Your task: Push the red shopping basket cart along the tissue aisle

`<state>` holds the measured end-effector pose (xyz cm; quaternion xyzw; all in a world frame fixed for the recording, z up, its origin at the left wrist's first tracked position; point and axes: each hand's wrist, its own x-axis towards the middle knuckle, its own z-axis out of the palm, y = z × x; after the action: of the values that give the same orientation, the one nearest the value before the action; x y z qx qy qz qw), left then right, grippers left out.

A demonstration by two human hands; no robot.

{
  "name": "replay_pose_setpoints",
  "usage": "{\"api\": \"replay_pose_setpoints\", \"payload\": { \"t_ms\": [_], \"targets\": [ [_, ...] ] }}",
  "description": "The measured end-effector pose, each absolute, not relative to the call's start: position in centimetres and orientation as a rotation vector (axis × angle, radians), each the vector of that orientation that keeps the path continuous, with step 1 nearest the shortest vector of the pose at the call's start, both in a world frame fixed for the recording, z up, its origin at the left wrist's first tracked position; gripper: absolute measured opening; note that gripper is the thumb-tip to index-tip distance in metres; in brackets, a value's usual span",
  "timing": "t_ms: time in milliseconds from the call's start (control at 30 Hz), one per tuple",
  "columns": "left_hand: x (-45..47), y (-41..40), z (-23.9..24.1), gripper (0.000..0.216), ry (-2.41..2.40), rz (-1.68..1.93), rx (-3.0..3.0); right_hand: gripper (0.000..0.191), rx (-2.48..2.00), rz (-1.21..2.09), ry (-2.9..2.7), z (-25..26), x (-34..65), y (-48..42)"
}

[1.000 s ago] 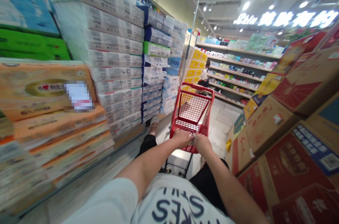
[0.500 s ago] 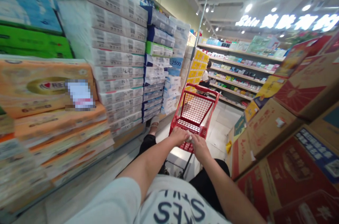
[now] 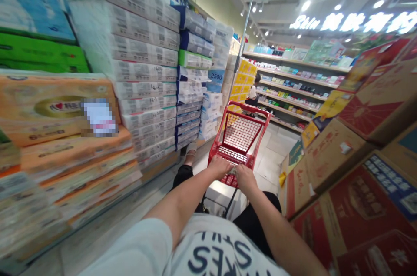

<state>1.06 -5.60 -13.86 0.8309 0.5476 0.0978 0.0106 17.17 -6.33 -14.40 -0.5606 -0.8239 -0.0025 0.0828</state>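
A red shopping cart with a wire-mesh basket stands directly in front of me. My left hand is closed at its near edge, back of the hand up. Close beside it, my right hand is also closed at that edge. The handle under both palms is mostly hidden by my fingers. A small pale piece shows between the hands, too small to name.
Stacked tissue packs and tall piles of wrapped packages line the left. Cardboard cartons rise close on the right. Ahead, a person is near shelves of small boxes. A thin pole rises beyond the cart.
My hands have drawn slightly apart, and the pale piece between them shows less. The cart and the stacks stay almost where they were.
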Motion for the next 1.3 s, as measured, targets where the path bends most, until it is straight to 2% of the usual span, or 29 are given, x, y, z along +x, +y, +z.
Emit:
{"api": "replay_pose_setpoints", "payload": {
  "t_ms": [233, 333, 467, 600, 767, 1033, 1300],
  "targets": [
    [1.2, -5.8, -14.0, 0.037, 1.646, 0.285, 2.596, 0.024, -1.797, 0.124, -2.492, -13.3, 17.2, -4.1],
    [1.1, -5.8, -14.1, 0.039, 1.616, 0.289, 2.63, 0.028, -1.793, 0.129, -2.462, -13.6, 17.1, -4.7],
    [1.2, -5.4, -14.5, 0.05, 1.685, 0.31, 2.617, 0.026, -1.608, -0.035, -2.415, -15.2, 17.4, -6.6],
    [1.4, -5.0, -14.9, 0.05, 1.701, 0.321, 2.632, 0.024, -1.49, -0.192, -2.393, -16.0, 17.9, -7.2],
    [1.3, -4.8, -14.7, 0.05, 1.709, 0.292, 2.599, 0.026, -1.609, -0.025, -2.552, -14.5, 18.3, -6.0],
    [0.9, -5.3, -15.4, 0.04, 1.685, 0.301, 2.65, 0.025, -1.711, 0.2, -2.455, -14.2, 18.2, -5.2],
    [1.6, -5.7, -15.2, 0.04, 1.713, 0.172, 2.705, 0.024, -1.771, 0.077, -2.324, -14.0, 17.5, -6.7]
  ]
}}
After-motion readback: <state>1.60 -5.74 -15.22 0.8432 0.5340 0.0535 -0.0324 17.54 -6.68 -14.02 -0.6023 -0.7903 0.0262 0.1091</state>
